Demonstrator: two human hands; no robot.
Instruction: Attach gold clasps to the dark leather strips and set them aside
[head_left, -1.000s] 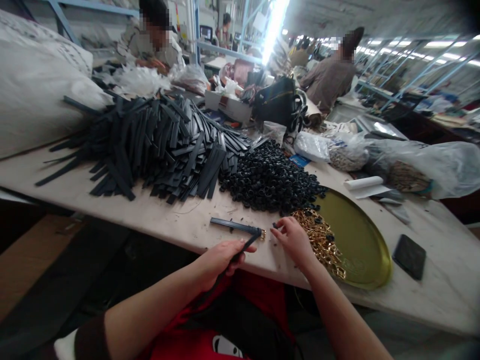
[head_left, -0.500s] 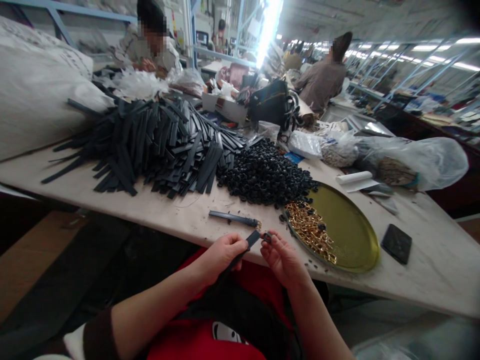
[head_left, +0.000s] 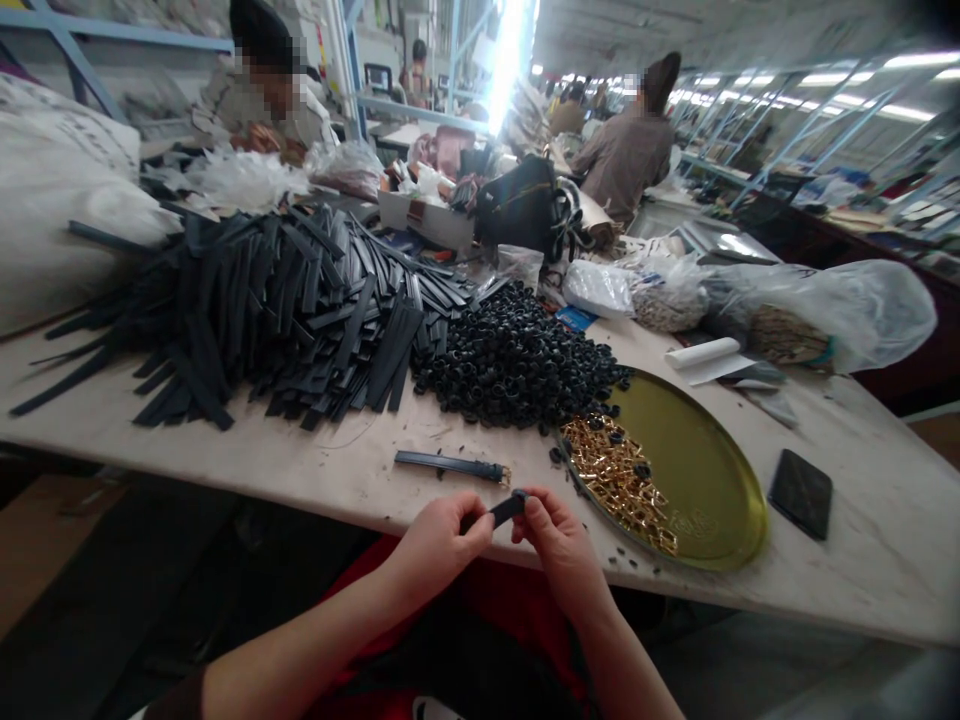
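My left grip [head_left: 441,537] pinches a dark strap [head_left: 505,510], right grip [head_left: 561,535] a small loop [head_left: 519,495] at its tip. Strap slants up-right between them.

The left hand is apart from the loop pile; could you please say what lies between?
In the head view, a dark strap with a gold buckle lies between the left hand and the loop pile.

Noted blue-black on nearest strap [head_left: 505,511] and farther buckled strap [head_left: 448,463], gold on latter's buckle [head_left: 506,476]. Logged black for strap heap [head_left: 292,310], left, and loop heap [head_left: 517,360], right of it. Read gold on buckle pile [head_left: 613,475], olive-gold on tray [head_left: 701,470], right. Recorded white with dark markings on sack [head_left: 64,190], far left.
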